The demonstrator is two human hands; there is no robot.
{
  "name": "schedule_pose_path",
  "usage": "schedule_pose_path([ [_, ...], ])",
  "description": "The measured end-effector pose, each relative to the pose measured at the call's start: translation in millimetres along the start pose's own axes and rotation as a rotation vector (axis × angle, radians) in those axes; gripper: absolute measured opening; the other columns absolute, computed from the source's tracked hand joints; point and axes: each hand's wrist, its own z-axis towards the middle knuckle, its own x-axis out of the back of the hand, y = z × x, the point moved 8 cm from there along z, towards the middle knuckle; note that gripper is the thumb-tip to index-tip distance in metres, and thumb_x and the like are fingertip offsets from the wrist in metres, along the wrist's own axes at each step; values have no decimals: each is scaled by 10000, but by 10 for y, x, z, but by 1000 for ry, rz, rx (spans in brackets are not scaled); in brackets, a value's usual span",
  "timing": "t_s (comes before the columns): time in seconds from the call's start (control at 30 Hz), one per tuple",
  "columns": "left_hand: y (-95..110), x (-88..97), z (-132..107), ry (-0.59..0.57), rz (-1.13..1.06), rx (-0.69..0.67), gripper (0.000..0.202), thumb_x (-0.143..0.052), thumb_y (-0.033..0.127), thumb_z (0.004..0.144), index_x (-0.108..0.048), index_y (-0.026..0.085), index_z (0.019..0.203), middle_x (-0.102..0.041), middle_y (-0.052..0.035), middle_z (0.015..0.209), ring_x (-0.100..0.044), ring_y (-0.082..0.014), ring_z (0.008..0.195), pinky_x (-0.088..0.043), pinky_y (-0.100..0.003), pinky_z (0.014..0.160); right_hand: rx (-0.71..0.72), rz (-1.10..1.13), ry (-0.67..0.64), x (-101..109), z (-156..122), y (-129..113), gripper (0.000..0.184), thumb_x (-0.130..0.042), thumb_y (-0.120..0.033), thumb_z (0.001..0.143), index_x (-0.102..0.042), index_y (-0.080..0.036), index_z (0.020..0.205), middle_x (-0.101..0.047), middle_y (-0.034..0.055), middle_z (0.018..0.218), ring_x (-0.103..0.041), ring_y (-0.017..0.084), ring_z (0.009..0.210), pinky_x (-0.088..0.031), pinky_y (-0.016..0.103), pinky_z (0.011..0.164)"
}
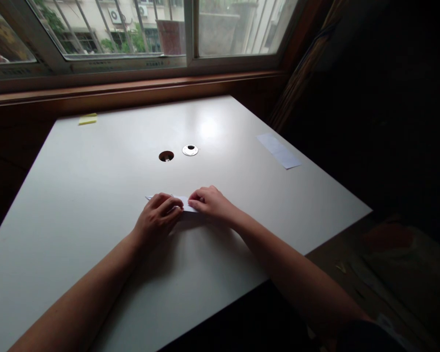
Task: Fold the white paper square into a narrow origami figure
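Both of my hands are on a small piece of folded white paper [190, 207] at the middle of the white table [106, 171]. My left hand [161, 210] covers the paper's left part with curled fingers, and a pointed tip of paper sticks out beyond it. At the right end, my right hand [209, 199] pinches the paper between thumb and fingers. Only a short stretch of the paper shows between the hands, so its full shape is hidden.
A round cable hole [166, 156] lies ahead of my hands, with its white cover [190, 150] beside it. A white paper strip [278, 150] lies near the right edge. Yellow sticky notes [88, 119] sit at the far left corner. Behind the table is a window [190, 61].
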Motion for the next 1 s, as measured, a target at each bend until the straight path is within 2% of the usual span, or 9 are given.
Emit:
schedule_pose_path([
  [0.1,36,39,7,28,58,-31,75,-618,139,884,-634,206,914,-693,-37,1026,-550,-216,930,-479,-373,837,-21,116,-26,28,1,-2,156,-652,-325,851,-742,-199,867,-723,33,865,-605,158,815,-421,286,755],
  [0.2,44,7,23,-5,79,-36,124,-607,156,897,-650,216,996,-691,-44,1078,-568,-218,938,-469,-384,840,-32,230,-39,41,-20,-4,172,-658,-331,842,-739,-180,852,-718,25,826,-611,137,762,-424,256,693],
  [0.3,20,-42,33,-58,99,-17,263,-592,178,914,-625,235,1169,-685,-56,1084,-577,-226,945,-465,-387,819,-16,224,41,87,-39,-1,158,-656,-307,845,-734,-170,834,-708,24,806,-601,136,766,-426,257,704],
  [0.37,8,-55,34,-74,110,-12,299,-582,186,922,-610,239,1215,-684,-61,1064,-578,-228,931,-462,-386,809,2,182,111,115,-53,-1,126,-672,-286,835,-730,-175,825,-703,25,811,-591,148,809,-425,267,731],
  [0.6,7,-58,51,-96,132,-2,173,-576,195,926,-650,217,1081,-676,-62,1053,-566,-232,939,-450,-394,817,126,55,210,82,-90,-97,112,-679,-279,861,-692,-184,803,-673,24,798,-547,163,825,-430,299,787],
  [0.73,-16,-68,40,-104,123,20,161,-569,212,934,-652,222,1071,-672,-70,1036,-558,-229,943,-443,-397,826,176,0,249,79,-130,-154,115,-657,-277,887,-674,-190,813,-644,31,795,-531,168,813,-436,303,772],
  [0.87,-51,-91,20,-123,103,39,146,-561,227,945,-649,225,1062,-671,-64,971,-547,-224,908,-439,-381,795,232,-23,215,47,-172,-190,112,-642,-293,906,-676,-199,855,-646,33,824,-527,168,821,-440,303,787],
  [1.0,-91,-121,14,-147,58,92,134,-543,253,960,-633,204,1046,-664,-63,943,-543,-215,874,-450,-371,794,266,-84,165,-12,-206,-183,208,-718,-383,844,-674,-201,933,-654,43,889,-523,179,842,-435,309,789],
])
